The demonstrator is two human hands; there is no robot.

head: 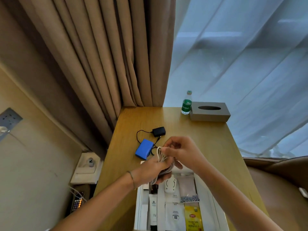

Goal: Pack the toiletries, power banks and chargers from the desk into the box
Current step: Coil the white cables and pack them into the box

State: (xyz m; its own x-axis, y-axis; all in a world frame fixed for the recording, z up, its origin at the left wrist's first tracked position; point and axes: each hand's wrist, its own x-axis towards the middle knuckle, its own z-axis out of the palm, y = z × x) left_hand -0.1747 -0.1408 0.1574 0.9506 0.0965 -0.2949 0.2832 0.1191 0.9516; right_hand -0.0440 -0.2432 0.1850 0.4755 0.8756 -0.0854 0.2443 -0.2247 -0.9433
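Observation:
Both hands hold a coiled white charging cable (161, 157) over the far end of the white box (139, 205). My left hand (154, 170) grips the bundle from below. My right hand (180, 151) pinches its upper loops. The box holds a white tube (153, 209), white sachets (175, 215), a white charger (170, 184) and a yellow tea packet (194, 217). On the wooden desk (200, 135) beyond lie a blue power bank (144, 148) and a black plug adapter (159, 131) with its thin black cord.
A green-labelled water bottle (187, 102) and a grey tissue box (210, 111) stand at the desk's far right. Brown curtains (103, 52) hang behind, sheer curtains to the right. A brown chair (280, 174) sits right of the desk, a wall socket (10, 118) at left.

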